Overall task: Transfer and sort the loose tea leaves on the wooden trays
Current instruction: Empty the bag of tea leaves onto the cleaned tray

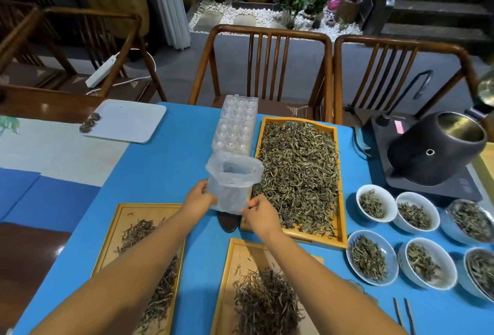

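Note:
A clear plastic bag (233, 182) stands open-mouthed on a dark round object just left of the big wooden tray (337, 239), which is heaped with loose tea leaves (298, 174). My left hand (198, 197) grips the bag's left side. My right hand (260, 213) pinches its lower right edge. Two smaller wooden trays lie nearer me: the left tray (121, 230) with a thin scatter of leaves, the near tray (235, 259) with a darker pile of leaves (264, 300).
Several white bowls of tea leaves (375, 205) sit at the right on the blue cloth (165, 171). A black kettle (435, 147) on its base stands behind them. Clear plastic moulds (235, 126) and a white tray (128, 120) lie farther back. Wooden chairs line the far edge.

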The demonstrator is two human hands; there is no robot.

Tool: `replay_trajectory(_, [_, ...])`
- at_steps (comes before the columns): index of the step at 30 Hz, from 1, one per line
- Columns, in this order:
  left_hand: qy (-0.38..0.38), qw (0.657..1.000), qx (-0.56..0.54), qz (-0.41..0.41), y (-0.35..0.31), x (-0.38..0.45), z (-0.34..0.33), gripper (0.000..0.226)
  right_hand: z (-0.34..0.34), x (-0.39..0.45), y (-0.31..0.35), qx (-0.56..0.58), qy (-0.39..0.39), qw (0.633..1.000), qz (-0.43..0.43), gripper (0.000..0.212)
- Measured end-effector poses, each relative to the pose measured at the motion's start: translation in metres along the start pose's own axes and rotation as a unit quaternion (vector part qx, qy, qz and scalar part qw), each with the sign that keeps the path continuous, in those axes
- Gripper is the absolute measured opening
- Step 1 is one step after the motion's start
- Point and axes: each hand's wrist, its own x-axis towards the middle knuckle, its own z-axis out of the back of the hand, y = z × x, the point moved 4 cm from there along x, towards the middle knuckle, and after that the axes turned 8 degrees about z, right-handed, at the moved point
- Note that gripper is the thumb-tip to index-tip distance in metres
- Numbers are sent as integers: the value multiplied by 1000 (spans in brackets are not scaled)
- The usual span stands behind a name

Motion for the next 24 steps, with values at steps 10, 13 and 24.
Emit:
replay_trajectory(10, [-16,1000,-6,6,16,-7,10,79,-1,-19,-11,-22,-2,1000,10,23])
replay_trajectory(13, [-24,1000,9,3,20,-12,9,74,1,-28,-15,-16,-7,1000,6,22])
replay_trajectory(24, [-78,996,2,-37,33,-45,5,69,29,-56,-37,-42,-23,999,-9,15])
